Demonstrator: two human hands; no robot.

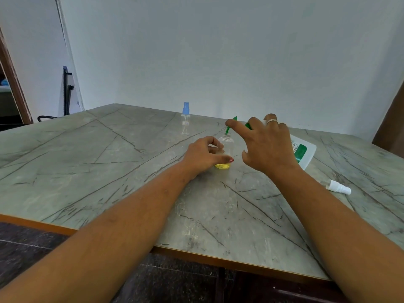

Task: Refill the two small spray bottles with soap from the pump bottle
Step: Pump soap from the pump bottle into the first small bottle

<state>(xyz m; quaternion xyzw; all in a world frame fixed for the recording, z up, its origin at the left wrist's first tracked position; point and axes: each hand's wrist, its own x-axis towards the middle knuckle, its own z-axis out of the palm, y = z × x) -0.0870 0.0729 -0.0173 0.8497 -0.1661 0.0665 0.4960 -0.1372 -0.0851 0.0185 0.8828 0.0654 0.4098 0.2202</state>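
The open bottle (227, 147) stands between left hand (203, 156) and right hand (266, 147), with the pump bottle (305, 153) behind the right hand. The capped bottle (185, 122) stands beyond the left hand.

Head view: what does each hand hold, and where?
Left hand grips the uncapped spray bottle round its body; right hand holds the pump bottle by its green pump head.
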